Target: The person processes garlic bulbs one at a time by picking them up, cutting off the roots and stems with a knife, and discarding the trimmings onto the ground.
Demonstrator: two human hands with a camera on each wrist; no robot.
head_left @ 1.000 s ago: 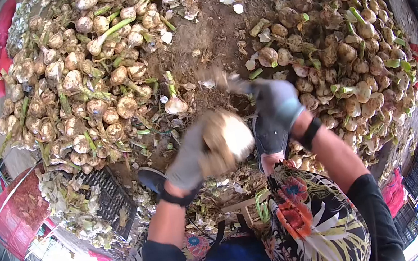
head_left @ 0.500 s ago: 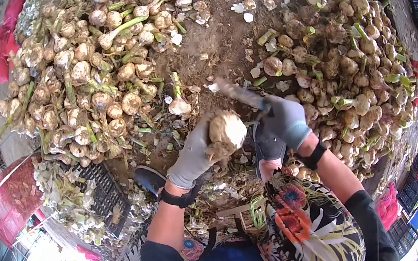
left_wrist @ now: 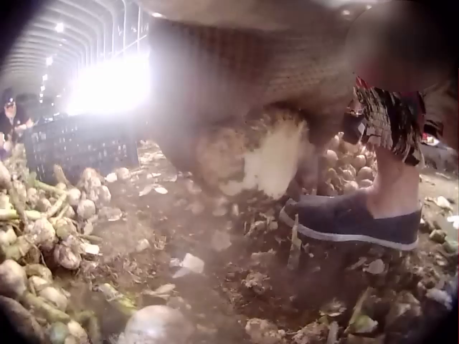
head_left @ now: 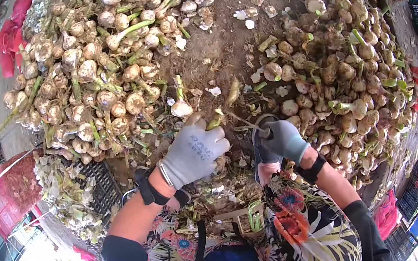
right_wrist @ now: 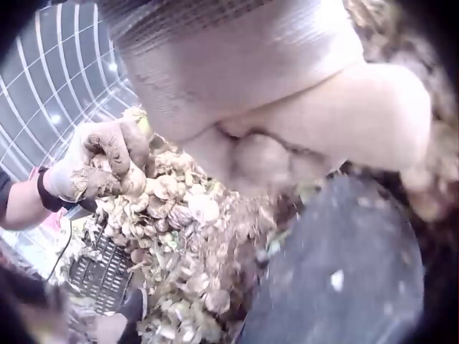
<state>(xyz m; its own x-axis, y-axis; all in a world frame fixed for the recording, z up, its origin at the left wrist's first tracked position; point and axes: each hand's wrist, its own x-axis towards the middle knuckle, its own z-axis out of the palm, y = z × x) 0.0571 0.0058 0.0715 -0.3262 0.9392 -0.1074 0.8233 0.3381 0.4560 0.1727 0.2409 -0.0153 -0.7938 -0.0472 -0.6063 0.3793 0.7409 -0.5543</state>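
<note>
In the head view the gloved left hand (head_left: 195, 151) is back up, fingers curled round a garlic bulb; a green cut stem (head_left: 215, 120) sticks out beyond them. The bulb (left_wrist: 276, 158) shows pale and blurred under the glove in the left wrist view. The right wrist view shows the left hand (right_wrist: 104, 161) from the side, gripping it. Lower right of the stem, the gloved right hand (head_left: 283, 140) grips a knife-like tool, its thin blade (head_left: 244, 122) pointing at the stem. In the right wrist view the right hand's (right_wrist: 251, 93) fingers curl round a rounded handle end (right_wrist: 262, 159).
Heaped garlic with long stems (head_left: 88, 70) lies left, trimmed bulbs (head_left: 344, 68) right. A single stemmed bulb (head_left: 181, 107) lies just above the left hand. Shoes (head_left: 266, 160) stand beneath the hands. A black crate (head_left: 100, 186) and red mesh sack (head_left: 11, 185) are at lower left.
The left hand has turned from showing the bulb's pale face to back up, the stem now pointing toward the blade. The right hand has moved slightly down and left, its blade lower.
</note>
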